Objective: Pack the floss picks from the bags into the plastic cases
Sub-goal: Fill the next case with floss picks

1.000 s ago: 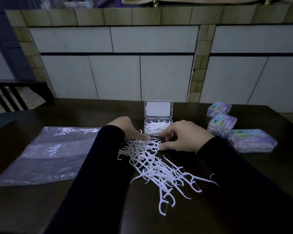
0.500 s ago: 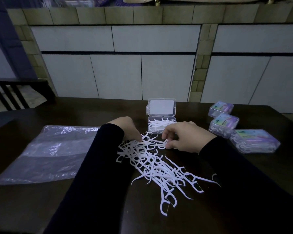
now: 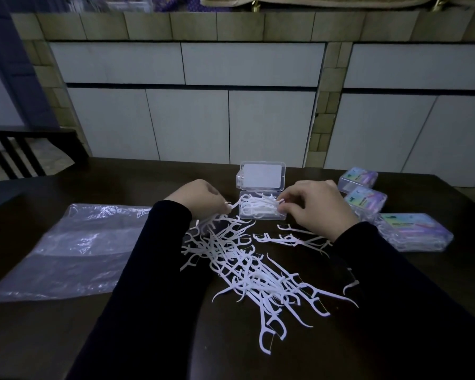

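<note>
1 open clear case (image 3: pixel 261 209), partly filled w/ picks; 3 closed labelled cases: (image 3: pixel 357 179), (image 3: pixel 367 201), (image 3: pixel 414 231). 1 flat plastic bag (image 3: pixel 74 248). Loose floss picks (image 3: pixel 242 267) in a heap, too tangled to count; 2 hands: left (image 3: pixel 200 197), right (image 3: pixel 318 207).

The desk (image 3: pixel 66 338) is very dark brown, almost black. The floss picks (image 3: pixel 247 270) on it are all plain white. The open case (image 3: pixel 261 212) is of clear, colourless plastic, and its raised lid (image 3: pixel 261 175) carries a plain white rectangle. The three closed cases (image 3: pixel 412 231) are clear too, with labels that fade from pale green and blue into purple and pink. The bag (image 3: pixel 74 250) is transparent, with pale grey shine on its folds. Both sleeves (image 3: pixel 148 311) are black. The cabinet panels (image 3: pixel 252 64) behind are pale grey-white, and the tiles (image 3: pixel 324 105) between them are olive-beige with dark joints.
</note>
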`<action>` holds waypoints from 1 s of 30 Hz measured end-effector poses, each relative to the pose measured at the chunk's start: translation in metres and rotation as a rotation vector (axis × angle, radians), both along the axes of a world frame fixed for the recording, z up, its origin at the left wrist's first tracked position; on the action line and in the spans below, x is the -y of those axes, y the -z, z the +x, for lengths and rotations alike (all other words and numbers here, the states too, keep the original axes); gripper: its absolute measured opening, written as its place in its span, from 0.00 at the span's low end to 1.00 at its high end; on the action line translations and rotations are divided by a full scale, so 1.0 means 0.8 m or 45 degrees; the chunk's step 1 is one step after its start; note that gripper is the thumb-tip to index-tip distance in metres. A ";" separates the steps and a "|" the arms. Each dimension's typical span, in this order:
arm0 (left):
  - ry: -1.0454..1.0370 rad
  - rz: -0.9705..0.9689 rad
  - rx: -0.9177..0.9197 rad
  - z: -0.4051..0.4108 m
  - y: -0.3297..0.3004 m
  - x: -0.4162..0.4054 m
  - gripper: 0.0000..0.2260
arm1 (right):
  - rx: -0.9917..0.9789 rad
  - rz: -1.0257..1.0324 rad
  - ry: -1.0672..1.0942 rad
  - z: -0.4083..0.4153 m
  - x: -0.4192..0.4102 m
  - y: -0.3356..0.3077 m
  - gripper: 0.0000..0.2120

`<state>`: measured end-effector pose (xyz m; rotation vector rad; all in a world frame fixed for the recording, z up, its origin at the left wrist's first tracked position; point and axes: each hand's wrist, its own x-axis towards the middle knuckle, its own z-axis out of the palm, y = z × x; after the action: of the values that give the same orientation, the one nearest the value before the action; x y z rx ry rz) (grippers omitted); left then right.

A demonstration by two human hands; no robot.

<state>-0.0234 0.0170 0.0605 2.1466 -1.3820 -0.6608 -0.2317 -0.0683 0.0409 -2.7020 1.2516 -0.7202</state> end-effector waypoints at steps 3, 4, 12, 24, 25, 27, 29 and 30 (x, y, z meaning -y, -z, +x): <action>-0.046 -0.143 -0.089 -0.009 0.002 0.004 0.07 | 0.051 -0.117 0.066 0.000 0.003 0.004 0.08; -0.066 -0.204 -0.091 -0.011 0.004 0.006 0.07 | 0.061 -0.160 0.088 0.001 0.005 0.005 0.08; -0.170 -0.655 -0.029 -0.030 0.024 0.031 0.08 | -0.008 -0.269 0.144 0.030 0.017 0.020 0.11; -0.120 -0.994 0.062 -0.057 0.045 0.048 0.04 | 0.181 -0.107 0.194 0.013 0.033 0.038 0.16; -0.119 -1.015 0.043 -0.058 0.046 0.049 0.04 | 0.168 -0.079 0.188 0.011 0.034 0.037 0.19; -0.114 -1.036 -0.029 -0.058 0.049 0.051 0.04 | 0.082 0.007 0.177 0.007 0.034 0.037 0.28; -0.097 -1.032 -0.088 -0.059 0.051 0.052 0.04 | -0.017 0.117 0.177 0.005 0.033 0.040 0.36; -0.086 -1.024 -0.091 -0.059 0.052 0.052 0.04 | -0.044 0.170 0.181 0.004 0.033 0.042 0.38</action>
<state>-0.0708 -0.0250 0.0190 1.4949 -1.2396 -0.1032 -0.2282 -0.0950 0.0071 -2.5503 1.4567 -0.5826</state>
